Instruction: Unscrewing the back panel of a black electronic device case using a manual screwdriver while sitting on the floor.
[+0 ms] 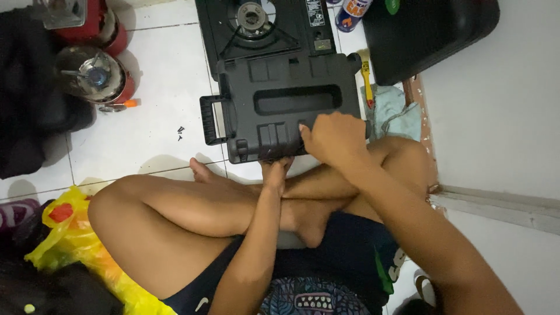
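Both hands grip a black plastic case (289, 111) on white floor tiles (157, 76): left hand (276, 170) pinching its near edge, right hand (332, 137) closed on top; beyond it, a black stove (262, 26) and blue-orange canister (352, 13).

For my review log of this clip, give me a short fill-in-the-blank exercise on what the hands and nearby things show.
1. Both hands, the left hand and the right hand, rest on the near edge of a black plastic ____.
2. Beyond the case lies a black portable gas ____.
3. The bag beside the person's knee is mostly ____ in colour.
4. The person sits on a floor of white ____.

Missing words: case; stove; yellow; tiles
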